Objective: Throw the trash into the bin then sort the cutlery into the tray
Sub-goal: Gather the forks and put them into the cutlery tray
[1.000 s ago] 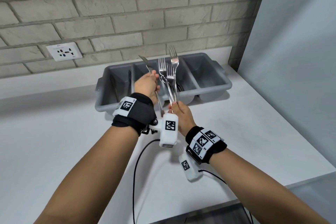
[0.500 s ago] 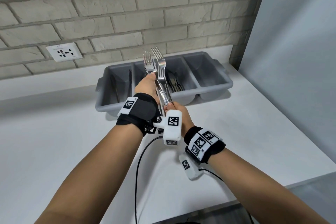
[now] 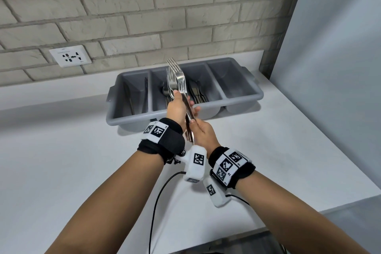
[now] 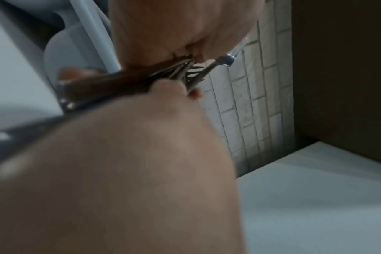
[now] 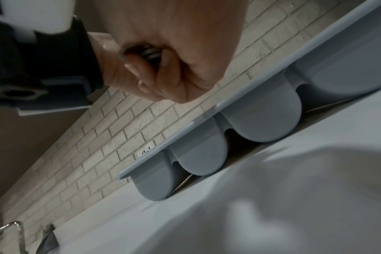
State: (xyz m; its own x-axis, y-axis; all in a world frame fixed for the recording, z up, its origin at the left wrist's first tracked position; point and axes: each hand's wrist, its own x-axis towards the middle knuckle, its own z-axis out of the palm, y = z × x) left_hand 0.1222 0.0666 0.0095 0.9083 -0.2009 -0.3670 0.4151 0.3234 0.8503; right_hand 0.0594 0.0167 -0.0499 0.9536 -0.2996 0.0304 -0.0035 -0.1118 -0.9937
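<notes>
Head: forks [image 3: 177, 80] above tray [image 3: 242, 99]

The head view is bright and evenly lit, sharp across the white counter [image 3: 61, 161], with soft shadows under the grey tray [image 3: 132, 117] just beyond the hands and straight lines bowing toward the edges. Glare glints on the forks [image 3: 179, 80] above the left hand [image 3: 177, 107]. Both wrist views are dim, grainy and tilted; skin close to each lens is out of focus, and the dark band beside the fingers is perhaps fork handles.
</notes>
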